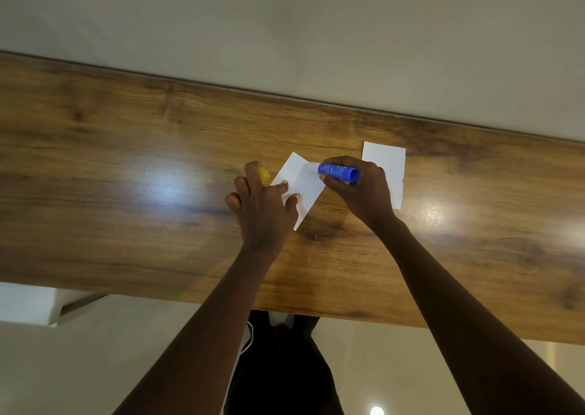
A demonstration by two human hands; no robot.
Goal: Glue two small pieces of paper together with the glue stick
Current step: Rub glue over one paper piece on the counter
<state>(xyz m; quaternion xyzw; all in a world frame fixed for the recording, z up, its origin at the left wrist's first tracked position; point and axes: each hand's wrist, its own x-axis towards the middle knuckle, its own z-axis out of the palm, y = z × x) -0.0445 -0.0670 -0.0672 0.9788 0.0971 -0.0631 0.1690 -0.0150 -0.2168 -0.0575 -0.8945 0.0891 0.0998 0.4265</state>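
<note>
A small white paper [302, 180] lies tilted on the wooden table [126, 161]. My left hand [261, 205] presses its near left part flat with thumb and forefinger, while its curled outer fingers hold a yellow cap [264, 175]. My right hand [361, 190] grips a blue glue stick [338, 171], held almost level, with its pale tip touching the paper's far right edge. A second white paper [387, 167] lies flat to the right, partly hidden behind my right hand.
The table's far edge meets a pale wall [285, 28]. Its near edge runs across the lower part of the view, with the floor [95, 351] and dark clothing [278, 367] below it. Bright light reflections shine on the tabletop.
</note>
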